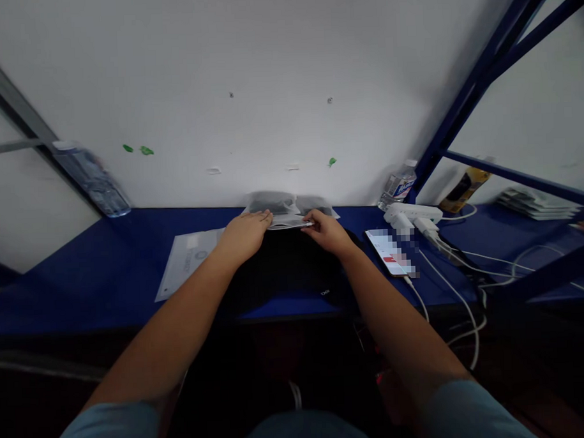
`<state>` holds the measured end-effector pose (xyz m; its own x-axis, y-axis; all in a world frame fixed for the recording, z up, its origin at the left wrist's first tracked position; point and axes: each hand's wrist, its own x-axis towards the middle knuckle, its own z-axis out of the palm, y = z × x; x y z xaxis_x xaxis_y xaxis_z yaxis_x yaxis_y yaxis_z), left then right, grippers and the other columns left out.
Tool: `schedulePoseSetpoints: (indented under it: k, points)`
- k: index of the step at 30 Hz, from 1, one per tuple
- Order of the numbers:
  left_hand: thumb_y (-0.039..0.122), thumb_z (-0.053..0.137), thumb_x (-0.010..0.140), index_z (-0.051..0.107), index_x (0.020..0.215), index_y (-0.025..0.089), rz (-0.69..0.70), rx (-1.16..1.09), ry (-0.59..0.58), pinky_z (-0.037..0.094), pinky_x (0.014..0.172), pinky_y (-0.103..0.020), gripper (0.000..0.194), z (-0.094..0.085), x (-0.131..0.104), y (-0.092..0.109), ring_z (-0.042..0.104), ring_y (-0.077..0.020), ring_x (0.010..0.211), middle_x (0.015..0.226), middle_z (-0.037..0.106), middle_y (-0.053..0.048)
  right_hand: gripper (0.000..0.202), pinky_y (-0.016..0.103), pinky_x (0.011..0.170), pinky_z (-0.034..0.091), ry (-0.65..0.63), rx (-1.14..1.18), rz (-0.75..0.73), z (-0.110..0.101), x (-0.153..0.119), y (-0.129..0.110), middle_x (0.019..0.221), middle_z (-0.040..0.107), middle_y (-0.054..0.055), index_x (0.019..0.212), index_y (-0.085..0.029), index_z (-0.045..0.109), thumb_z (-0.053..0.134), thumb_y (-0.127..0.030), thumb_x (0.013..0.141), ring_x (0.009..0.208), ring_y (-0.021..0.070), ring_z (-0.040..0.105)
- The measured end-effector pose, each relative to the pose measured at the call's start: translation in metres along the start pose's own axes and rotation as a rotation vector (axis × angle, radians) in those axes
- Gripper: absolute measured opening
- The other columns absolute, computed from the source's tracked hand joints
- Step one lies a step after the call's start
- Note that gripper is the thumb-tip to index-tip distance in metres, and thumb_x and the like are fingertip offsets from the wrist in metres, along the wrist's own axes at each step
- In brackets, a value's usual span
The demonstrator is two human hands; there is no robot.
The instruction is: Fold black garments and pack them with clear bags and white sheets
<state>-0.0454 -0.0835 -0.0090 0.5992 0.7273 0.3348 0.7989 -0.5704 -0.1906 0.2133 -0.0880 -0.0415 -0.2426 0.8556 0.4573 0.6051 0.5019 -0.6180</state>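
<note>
A black garment lies on the blue table, its lower part near the front edge. Behind it, against the wall, is a translucent plastic bag with dark contents. My left hand rests flat on the garment's back left, fingertips on the bag's near edge. The fingers of my right hand pinch the bag's pale edge on the right. Another translucent bag with printing lies flat to the left, partly under my left forearm.
A phone on a cable lies at the right, near a white power strip. Bottles stand by the wall, one at far left. Beyond the blue frame are stacked packets.
</note>
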Motion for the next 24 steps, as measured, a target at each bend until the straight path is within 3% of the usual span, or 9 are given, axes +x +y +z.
schedulePoseSetpoints:
  k: [6,11,17,24]
  points:
    - [0.009,0.044,0.096,0.058,0.143,0.015,-0.034,-0.054,0.016,0.041,0.116,-0.047,0.050,-0.003,-0.002,-0.005,0.059,-0.0264,0.134,0.146,0.060,-0.014,0.009,0.028,0.061,0.039,0.044,0.002,-0.074,0.000,0.000,-0.002,0.070,0.057,-0.003,0.089,-0.022,0.062,0.069,-0.028,0.088,0.063,0.0150,0.052]
    - [0.024,0.054,0.099,0.057,0.141,0.011,0.060,-0.111,0.113,0.039,0.117,-0.049,0.044,-0.004,0.000,0.012,0.061,-0.0284,0.129,0.139,0.065,-0.016,0.008,0.028,0.065,0.042,0.043,0.028,-0.024,0.003,-0.001,-0.009,0.075,0.066,0.000,0.084,-0.020,0.063,0.070,-0.024,0.086,0.067,0.0157,0.057]
    - [0.027,0.057,0.101,0.069,0.119,0.017,0.260,-0.209,0.287,0.051,0.096,-0.041,0.024,0.008,0.006,0.036,0.069,-0.0255,0.110,0.119,0.074,-0.011,0.004,0.028,0.068,0.047,-0.040,0.089,-0.044,0.008,-0.003,-0.017,0.079,0.070,0.001,0.083,-0.020,0.065,0.069,-0.021,0.085,0.070,0.0159,0.061]
    - [0.027,0.049,0.105,0.070,0.100,0.018,0.275,-0.165,0.325,0.049,0.086,-0.036,0.024,0.016,0.008,0.037,0.068,-0.0219,0.093,0.099,0.075,-0.006,0.005,0.029,0.073,0.048,-0.067,0.003,-0.084,0.007,-0.002,-0.015,0.083,0.073,0.002,0.082,-0.020,0.070,0.068,-0.015,0.085,0.076,0.0175,0.065]
